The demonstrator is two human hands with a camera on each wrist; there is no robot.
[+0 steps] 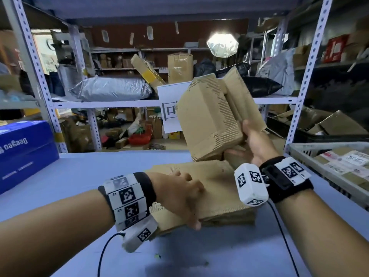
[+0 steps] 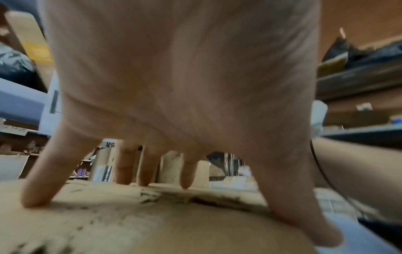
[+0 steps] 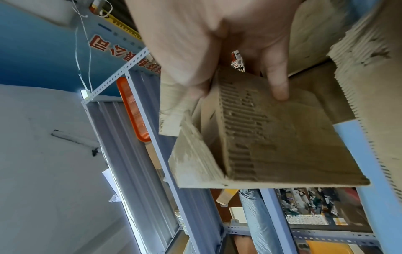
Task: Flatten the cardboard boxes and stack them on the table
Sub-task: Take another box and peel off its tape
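Note:
A stack of flattened cardboard lies on the blue table. My left hand presses down on its left part, and the thumb reaches over the front edge. In the left wrist view the spread fingers stand straight with their tips on the cardboard. My right hand holds a worn, still box-shaped cardboard box tilted in the air above the stack's far end. The right wrist view shows the right hand with thumb and fingers clamped on a flap of the box.
A blue carton sits at the table's left edge. A grey basket with parcels stands at the right. Metal shelf posts and cluttered shelves rise behind the table, with a white sign behind the box.

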